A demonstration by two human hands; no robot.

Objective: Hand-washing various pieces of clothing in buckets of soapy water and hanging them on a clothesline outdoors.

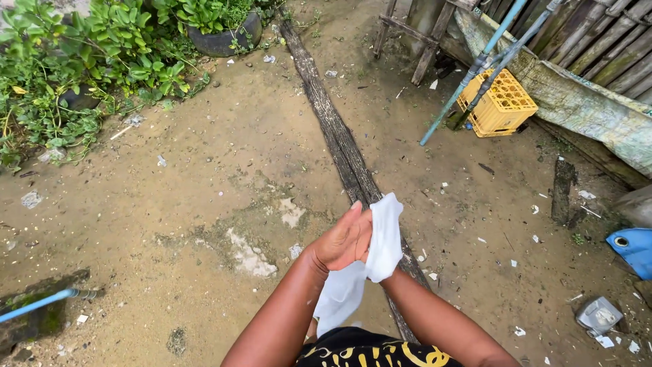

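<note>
Your left hand (344, 239) is flat and nearly fully open, fingers together and pointing up and away from you, its palm pressed against a white cloth (380, 245). Your right hand is hidden under the cloth, which is draped over it like a mitt, so you cannot tell how far it is open; only the right forearm shows below. The 2 hands meet in front of your body, low in the middle of the view, above the ground.

The cloth is thin, soft and smooth, with a rounded top edge above the fingertips of your left hand. Its long axis runs from that top edge down and slightly left, toward you, where a loose tail hangs between your forearms.

Below the hands lies damp, sandy ground (204, 177), scattered with small white scraps. A dark, rough, weathered plank (333, 129) runs away from you, passing under the cloth. At upper right a yellow plastic crate (504, 103) with a lattice wall sits by a wooden fence (604, 47), with 2 thin poles (468, 78) leaning across it. Leafy green plants (88, 61) fill the upper left.
</note>
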